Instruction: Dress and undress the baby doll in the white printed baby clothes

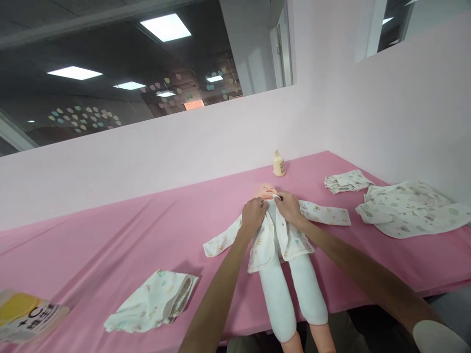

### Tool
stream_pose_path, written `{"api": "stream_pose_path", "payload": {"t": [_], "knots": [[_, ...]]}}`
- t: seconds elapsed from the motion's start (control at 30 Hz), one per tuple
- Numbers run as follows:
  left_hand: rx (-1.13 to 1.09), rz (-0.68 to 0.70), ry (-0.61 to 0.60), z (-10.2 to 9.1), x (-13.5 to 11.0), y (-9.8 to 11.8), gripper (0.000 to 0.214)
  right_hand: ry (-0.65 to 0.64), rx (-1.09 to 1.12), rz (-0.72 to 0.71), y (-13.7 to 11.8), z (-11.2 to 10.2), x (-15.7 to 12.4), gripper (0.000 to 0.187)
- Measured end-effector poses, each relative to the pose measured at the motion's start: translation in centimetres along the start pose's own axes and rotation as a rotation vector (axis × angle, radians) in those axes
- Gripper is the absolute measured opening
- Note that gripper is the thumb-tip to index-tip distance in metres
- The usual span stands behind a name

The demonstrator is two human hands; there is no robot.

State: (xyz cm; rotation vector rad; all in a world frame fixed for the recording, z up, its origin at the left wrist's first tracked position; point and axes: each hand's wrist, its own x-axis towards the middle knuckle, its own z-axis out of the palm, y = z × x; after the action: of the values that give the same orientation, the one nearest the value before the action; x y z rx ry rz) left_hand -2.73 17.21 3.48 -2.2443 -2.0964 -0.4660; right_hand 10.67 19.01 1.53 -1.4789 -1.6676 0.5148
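A baby doll (pixel 265 190) lies on its back, its head toward the wall and its lower legs past the table's near edge. It has a white printed baby jacket (pixel 262 247) on, with the sleeves spread out and the front hanging open, and white legs (pixel 278 299). My left hand (pixel 253 214) is closed on the collar edge at the left of the neck. My right hand (pixel 290 207) pinches the other collar edge just under the doll's chin. The doll's neck and upper chest are partly hidden by my hands.
A pink cloth covers the table (pixel 121 240). A folded printed garment (pixel 149 300) lies at the left, near a bag with yellow print (pixel 31 316). A cream bottle (pixel 278 164) stands by the wall. A folded cloth (pixel 348 181) and a larger printed cloth (pixel 412 208) lie at the right.
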Motion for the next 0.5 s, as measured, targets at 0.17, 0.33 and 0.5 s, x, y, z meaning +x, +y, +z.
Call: {"api": "stream_pose_path", "payload": {"t": [0.17,0.33,0.5], "knots": [[-0.092,0.085,-0.017,-0.1,0.5,-0.9,0.026,-0.058,0.075,-0.038,0.4,-0.5,-1.0,0.025],[-0.244,0.175,-0.061,-0.5,0.8,-2.1,0.024,-0.011,0.212,0.0,0.7,-0.3,-1.5,0.026],[-0.308,0.189,-0.038,-0.4,0.4,-2.6,0.033,0.009,0.336,0.037,0.7,-0.2,-1.7,0.029]]}}
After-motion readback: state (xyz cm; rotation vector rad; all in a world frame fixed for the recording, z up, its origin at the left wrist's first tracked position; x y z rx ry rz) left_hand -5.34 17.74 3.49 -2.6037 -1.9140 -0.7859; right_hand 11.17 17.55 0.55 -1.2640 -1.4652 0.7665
